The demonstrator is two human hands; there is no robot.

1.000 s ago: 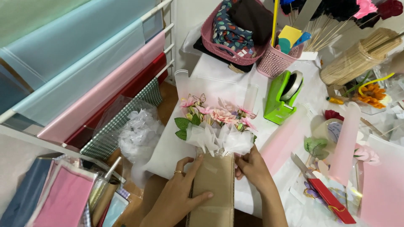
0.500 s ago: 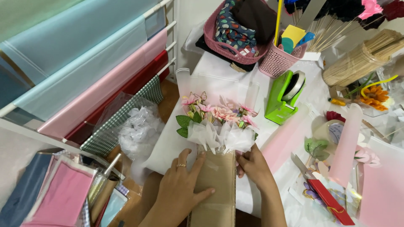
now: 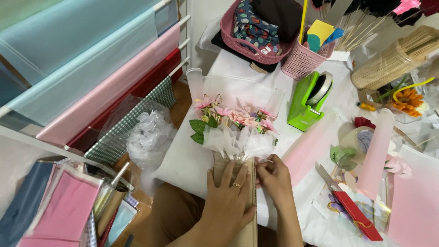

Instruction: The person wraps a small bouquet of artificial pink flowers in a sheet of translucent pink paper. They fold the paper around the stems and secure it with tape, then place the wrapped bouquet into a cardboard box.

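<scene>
- At six o'clock on the white counter, the left hand lies flat with fingers spread on a strip of brown kraft paper, likely pinning it down so it keeps its fold around the stems.
- Just at three o'clock of it, the right hand has its fingers curled together, pinching the paper's edge right under the white tissue; exactly what the fingertips grip is hidden by the knuckles.
- Directly at twelve o'clock of both hands sits the small bouquet, pink blooms and green leaves ringed by white tissue, heads pointing away from the person so the wrapping end stays near.
- Its stems are covered entirely by tissue and kraft paper.
- Toward two o'clock stands a green tape dispenser, close enough to reach; beyond it is a pink mesh pot of tools.
- Around four o'clock, a red-handled cutter lies on pink sheets, its blade partly buried.
- From nine to eleven o'clock, rolls of wrapping sheet hang on a rack, cut off by the frame's edge.
</scene>
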